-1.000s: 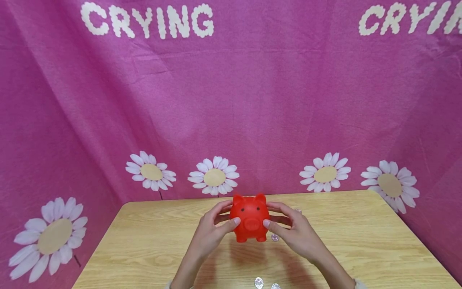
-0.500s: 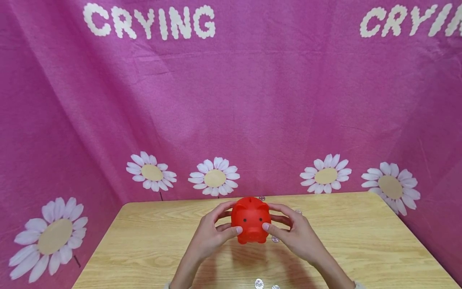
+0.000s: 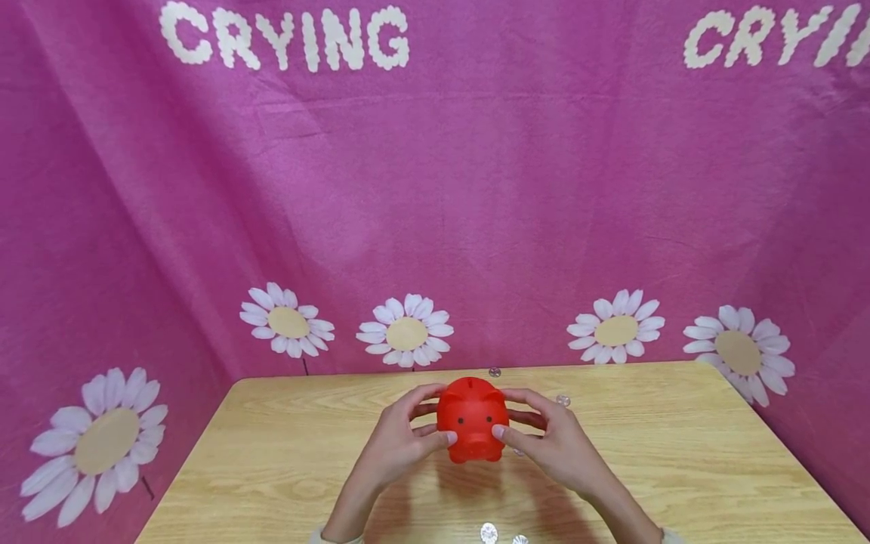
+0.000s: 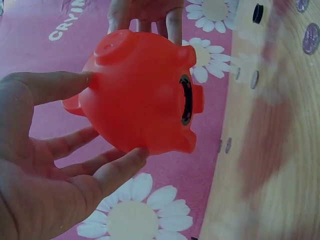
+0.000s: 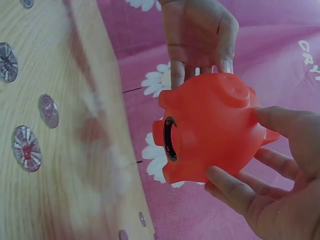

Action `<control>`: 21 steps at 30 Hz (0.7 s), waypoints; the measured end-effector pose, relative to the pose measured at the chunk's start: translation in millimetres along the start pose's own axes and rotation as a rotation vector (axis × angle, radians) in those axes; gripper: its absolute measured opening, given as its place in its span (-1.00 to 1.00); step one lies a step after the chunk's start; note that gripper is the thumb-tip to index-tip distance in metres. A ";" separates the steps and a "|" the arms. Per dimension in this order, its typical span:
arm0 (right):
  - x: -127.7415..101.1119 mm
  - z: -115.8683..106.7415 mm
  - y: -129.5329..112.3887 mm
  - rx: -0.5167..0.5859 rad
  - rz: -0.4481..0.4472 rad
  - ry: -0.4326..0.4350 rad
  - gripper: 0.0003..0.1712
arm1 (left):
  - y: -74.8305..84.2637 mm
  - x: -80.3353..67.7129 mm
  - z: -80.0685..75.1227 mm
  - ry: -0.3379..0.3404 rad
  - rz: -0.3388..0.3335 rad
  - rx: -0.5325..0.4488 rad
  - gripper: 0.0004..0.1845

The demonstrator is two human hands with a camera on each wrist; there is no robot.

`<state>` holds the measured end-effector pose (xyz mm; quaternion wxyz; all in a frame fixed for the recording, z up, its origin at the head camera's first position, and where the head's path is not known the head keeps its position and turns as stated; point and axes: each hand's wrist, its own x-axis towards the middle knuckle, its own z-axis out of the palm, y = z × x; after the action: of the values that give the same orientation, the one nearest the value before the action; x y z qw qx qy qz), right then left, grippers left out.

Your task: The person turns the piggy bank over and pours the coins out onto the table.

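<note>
A red piggy bank (image 3: 473,412) is held up over the wooden table by both hands, its snout toward me and tipped down. The coin slot shows on its top. My left hand (image 3: 397,438) grips its left side, the thumb beside the snout and the fingers on the flank. On the other side my right hand (image 3: 553,438) grips it the same way. Both wrist views show a round, black-rimmed opening (image 4: 186,100) in the belly between the legs.
Several shiny round discs lie on the table (image 3: 285,453), among them one disc (image 3: 488,533) at the front and one disc (image 3: 495,372) at the back edge. A small black round piece (image 4: 258,13) lies there too. Pink daisy-print cloth (image 3: 476,189) hangs behind.
The piggy bank has tipped forward, so its top slot now shows and the snout points lower. It has sunk slightly. Both hands keep their grip.
</note>
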<state>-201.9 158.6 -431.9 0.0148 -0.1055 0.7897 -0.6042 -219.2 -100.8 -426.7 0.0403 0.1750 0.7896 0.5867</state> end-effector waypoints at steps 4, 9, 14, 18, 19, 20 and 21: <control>2.8 1.0 5.2 -0.023 0.003 -0.002 -0.42 | -4.1 2.1 0.5 -0.009 -0.006 0.006 -0.32; 4.8 3.0 12.6 -0.045 0.001 -0.036 -0.43 | -9.2 4.3 1.1 -0.027 -0.039 0.038 -0.34; 4.8 5.5 17.9 -0.067 -0.025 -0.089 -0.42 | -12.4 4.3 1.4 -0.045 -0.070 0.124 -0.36; 5.0 7.6 20.3 -0.087 -0.012 -0.105 -0.42 | -14.7 3.8 1.9 -0.051 -0.093 0.170 -0.37; 5.1 8.4 20.9 -0.086 -0.002 -0.103 -0.43 | -15.6 3.9 2.2 -0.049 -0.098 0.171 -0.39; 4.9 9.1 22.0 -0.080 0.002 -0.108 -0.43 | -16.9 4.1 2.5 -0.047 -0.101 0.172 -0.41; 5.1 10.0 23.6 -0.080 0.005 -0.110 -0.45 | -18.6 4.4 2.8 -0.049 -0.106 0.175 -0.42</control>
<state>-208.9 154.0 -456.6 0.0554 -0.1373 0.8116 -0.5652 -226.8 -101.5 -444.4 0.0753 0.1501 0.8448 0.5081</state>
